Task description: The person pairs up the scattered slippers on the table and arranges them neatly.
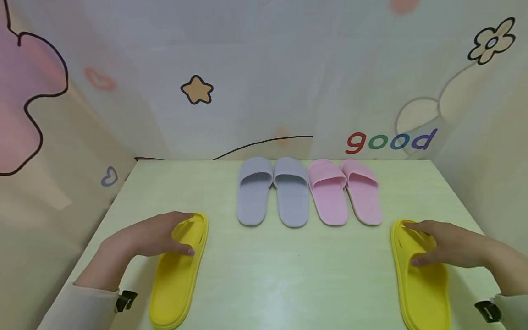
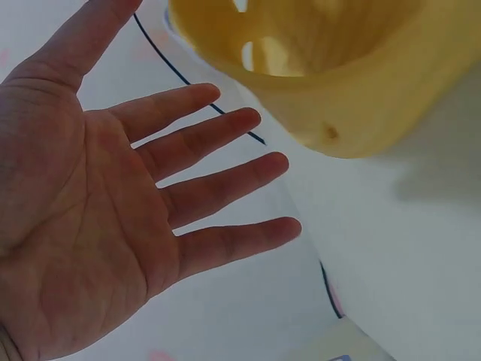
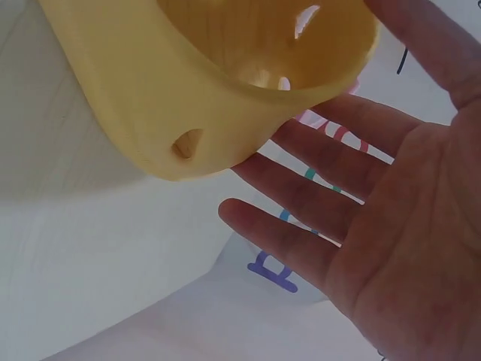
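Note:
Over the strap end of a yellow slipper (image 1: 174, 286) at the table's left, my left hand (image 1: 154, 234) hovers with thumb and fingers spread. The left wrist view shows its fingers straight and apart, beside the slipper's strap (image 2: 331, 98). A second yellow slipper (image 1: 426, 293) lies at the right, its toe end pointing to the back. My right hand (image 1: 458, 245) reaches over its strap, thumb toward the opening. In the right wrist view those fingers are straight too, with fingertips right at the outer side of the strap (image 3: 225, 128). Neither hand grips anything.
A grey pair, left slipper (image 1: 252, 199) and right slipper (image 1: 293, 201), stands at the table's back edge. Right beside it are two pink slippers (image 1: 333, 204). Behind the pale green table (image 1: 301, 279) rises a printed cloth backdrop (image 1: 264, 91), with cloth at both sides.

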`<action>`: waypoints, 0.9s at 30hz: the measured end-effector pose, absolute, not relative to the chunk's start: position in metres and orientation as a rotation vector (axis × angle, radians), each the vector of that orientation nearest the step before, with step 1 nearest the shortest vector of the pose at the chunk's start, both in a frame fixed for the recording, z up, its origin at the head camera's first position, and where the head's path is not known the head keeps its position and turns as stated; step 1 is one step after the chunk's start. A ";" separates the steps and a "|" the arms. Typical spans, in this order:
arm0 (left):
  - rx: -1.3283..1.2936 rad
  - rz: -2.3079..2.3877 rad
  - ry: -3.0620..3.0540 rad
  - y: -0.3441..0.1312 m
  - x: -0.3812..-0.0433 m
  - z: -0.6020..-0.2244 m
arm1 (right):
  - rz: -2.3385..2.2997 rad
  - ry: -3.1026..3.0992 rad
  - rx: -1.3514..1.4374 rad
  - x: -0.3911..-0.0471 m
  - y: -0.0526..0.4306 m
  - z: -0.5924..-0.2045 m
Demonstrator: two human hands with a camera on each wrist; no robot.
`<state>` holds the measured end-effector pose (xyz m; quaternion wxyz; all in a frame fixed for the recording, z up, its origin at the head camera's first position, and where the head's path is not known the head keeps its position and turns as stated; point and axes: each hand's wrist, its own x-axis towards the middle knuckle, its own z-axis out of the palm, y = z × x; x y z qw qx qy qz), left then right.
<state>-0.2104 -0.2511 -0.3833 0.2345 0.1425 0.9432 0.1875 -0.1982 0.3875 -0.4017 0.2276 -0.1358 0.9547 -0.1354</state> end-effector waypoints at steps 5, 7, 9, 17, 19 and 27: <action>0.429 0.504 2.602 -0.257 -0.212 -0.390 | -0.374 2.639 -0.349 -0.196 0.393 -0.404; 0.426 0.508 2.610 -0.260 -0.213 -0.392 | -0.382 2.646 -0.360 -0.196 0.393 -0.406; 0.417 0.519 2.612 -0.262 -0.213 -0.394 | -0.392 2.655 -0.390 -0.195 0.393 -0.407; 0.435 0.596 2.579 -0.269 -0.217 -0.401 | -0.383 2.667 -0.443 -0.193 0.393 -0.409; 0.431 0.620 2.568 -0.270 -0.218 -0.402 | -0.394 2.669 -0.444 -0.192 0.393 -0.409; 0.413 0.670 2.559 -0.273 -0.218 -0.407 | -0.422 2.673 -0.475 -0.192 0.393 -0.410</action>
